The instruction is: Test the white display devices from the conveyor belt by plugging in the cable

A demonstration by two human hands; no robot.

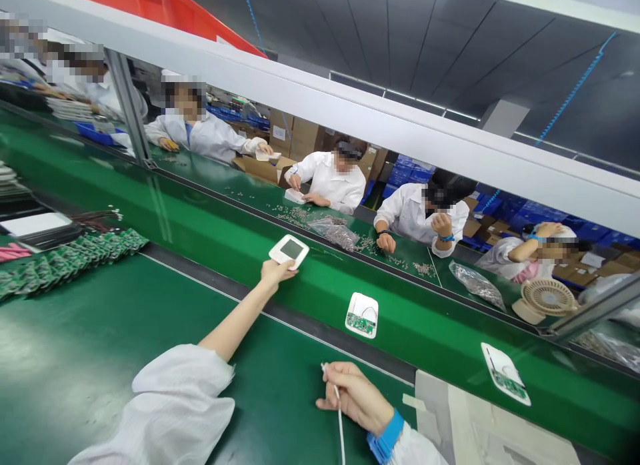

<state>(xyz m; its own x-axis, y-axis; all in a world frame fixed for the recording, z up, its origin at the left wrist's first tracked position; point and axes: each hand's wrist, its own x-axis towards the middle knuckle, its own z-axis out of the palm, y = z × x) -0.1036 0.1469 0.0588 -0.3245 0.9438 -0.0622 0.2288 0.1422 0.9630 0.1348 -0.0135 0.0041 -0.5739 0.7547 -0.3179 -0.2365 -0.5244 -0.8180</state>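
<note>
Red bin (195,15), upper left, stands above a long white beam (320,95) that slants down to the right edge. Coiled blue hose (575,90), upper right, hangs before the grey ceiling (390,38). Blue tray (95,134), upper left, sits left of a metal post (125,108). Cardboard boxes (287,133), upper centre, stand behind a white-clad co-worker (327,178). Clear bag of small parts (336,235), centre, lies among loose pieces; second clear bag (477,284), right of centre, lies beside a beige fan (549,295).
</note>
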